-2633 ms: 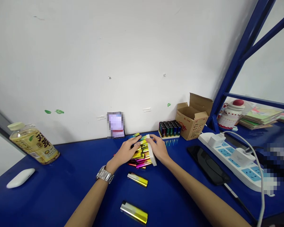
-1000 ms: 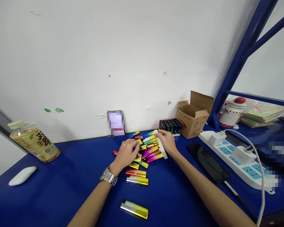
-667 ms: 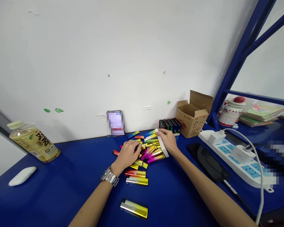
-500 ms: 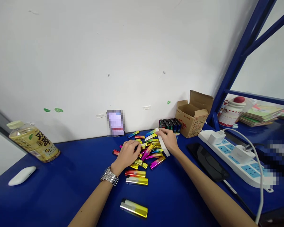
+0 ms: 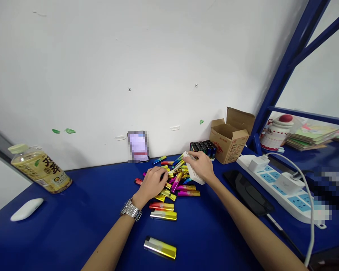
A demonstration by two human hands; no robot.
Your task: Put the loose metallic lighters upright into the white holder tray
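A loose pile of shiny, coloured lighters lies on the blue table. My left hand, with a metal watch on the wrist, rests at the pile's left side; its fingers curl downward, and whatever they grip is hidden. My right hand is closed around a narrow white box, held tilted at the right edge of the pile. Closer to me, a red-and-gold lighter and a silver-and-yellow lighter lie side by side. Another silver-and-yellow lighter lies by itself nearest me.
Upright lighters stand packed together beside an open cardboard box. To the right are a black phone and a power strip with cables. A drink bottle and a white mouse sit at left. A screen leans on the wall.
My right hand has turned the white box, so its broad face shows more. A magenta-and-gold lighter at the pile's right edge has swung to lie level. My left hand stays almost still.
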